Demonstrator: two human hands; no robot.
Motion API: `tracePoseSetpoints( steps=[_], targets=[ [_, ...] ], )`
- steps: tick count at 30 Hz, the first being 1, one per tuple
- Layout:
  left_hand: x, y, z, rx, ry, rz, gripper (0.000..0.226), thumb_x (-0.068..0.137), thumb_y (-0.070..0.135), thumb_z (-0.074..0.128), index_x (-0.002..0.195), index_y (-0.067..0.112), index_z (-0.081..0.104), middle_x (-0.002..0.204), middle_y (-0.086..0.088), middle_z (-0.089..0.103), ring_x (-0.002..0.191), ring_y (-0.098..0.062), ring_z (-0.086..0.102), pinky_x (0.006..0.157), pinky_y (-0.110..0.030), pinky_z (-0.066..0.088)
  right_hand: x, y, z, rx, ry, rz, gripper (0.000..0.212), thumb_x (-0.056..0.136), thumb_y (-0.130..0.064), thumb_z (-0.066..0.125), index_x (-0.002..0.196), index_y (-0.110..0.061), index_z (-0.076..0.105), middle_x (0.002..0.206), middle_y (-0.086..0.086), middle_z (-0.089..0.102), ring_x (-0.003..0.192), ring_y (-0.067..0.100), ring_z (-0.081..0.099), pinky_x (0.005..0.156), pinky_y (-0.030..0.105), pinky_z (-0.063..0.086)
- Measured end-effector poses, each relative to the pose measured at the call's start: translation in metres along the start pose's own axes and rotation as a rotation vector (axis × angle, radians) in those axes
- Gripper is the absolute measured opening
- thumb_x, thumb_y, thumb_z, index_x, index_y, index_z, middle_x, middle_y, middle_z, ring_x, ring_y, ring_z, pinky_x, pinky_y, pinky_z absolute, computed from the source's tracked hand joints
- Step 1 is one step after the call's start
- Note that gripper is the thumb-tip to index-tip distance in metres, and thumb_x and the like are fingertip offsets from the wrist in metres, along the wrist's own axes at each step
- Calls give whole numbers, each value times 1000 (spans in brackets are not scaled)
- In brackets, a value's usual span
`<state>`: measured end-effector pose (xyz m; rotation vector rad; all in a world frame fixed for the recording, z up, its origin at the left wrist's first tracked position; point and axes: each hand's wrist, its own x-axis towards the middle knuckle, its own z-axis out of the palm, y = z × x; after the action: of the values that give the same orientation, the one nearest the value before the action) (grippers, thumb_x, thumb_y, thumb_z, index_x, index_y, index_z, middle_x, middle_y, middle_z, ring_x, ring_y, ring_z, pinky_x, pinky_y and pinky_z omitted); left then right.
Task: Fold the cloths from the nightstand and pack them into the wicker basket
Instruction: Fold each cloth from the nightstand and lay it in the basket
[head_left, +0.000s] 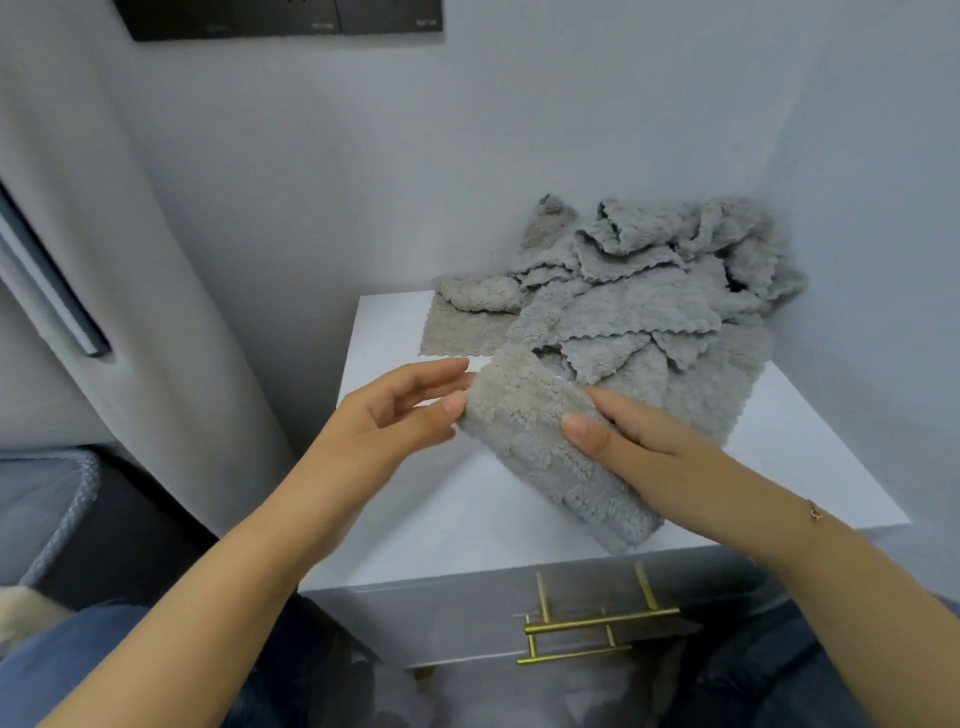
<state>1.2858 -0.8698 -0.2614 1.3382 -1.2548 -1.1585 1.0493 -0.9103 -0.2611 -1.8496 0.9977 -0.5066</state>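
Grey fleece cloth (540, 447) pinched between our left hand (400, 410) and right hand (639, 441), mid-fold; the pile (649, 291) waits, no basket visible.

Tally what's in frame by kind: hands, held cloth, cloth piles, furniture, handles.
Hands: 2, left hand and right hand
Folded grey fleece cloth, held by both: 1
Heap of loose grey fleece cloths, individual cloths uncountable: 1
White nightstand: 1
Brass bar drawer handles: 2
Wicker basket: 0 in view
Total: 7
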Motion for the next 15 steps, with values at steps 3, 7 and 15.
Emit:
tracePoseSetpoints(
  steps=[3, 7, 15],
  targets=[
    [-9, 7, 24, -58, 4, -2, 30, 95, 18, 56, 123, 22, 64, 118, 10, 69, 109, -11, 66, 100, -35, 49, -30, -1, -6, 129, 172, 28, 30, 91, -52, 44, 107, -35, 62, 99, -18, 70, 95, 1, 66, 77, 14, 51],
    [-23, 24, 74, -129, -68, 5, 28, 99, 20, 50, 122, 25, 63, 118, 12, 70, 109, -9, 66, 97, -33, 50, -84, -3, -19, 209, 460, 63, 28, 90, -51, 43, 96, -31, 61, 85, -22, 67, 81, -7, 63, 65, 6, 43],
    [-67, 50, 182, -273, -318, -33, 29, 98, 12, 48, 121, 19, 64, 117, 7, 71, 110, -12, 66, 98, -34, 49, -209, 4, -23, 308, 813, 159, 37, 83, -55, 42, 115, -44, 56, 100, -28, 68, 93, -7, 65, 72, 13, 49]
  ],
)
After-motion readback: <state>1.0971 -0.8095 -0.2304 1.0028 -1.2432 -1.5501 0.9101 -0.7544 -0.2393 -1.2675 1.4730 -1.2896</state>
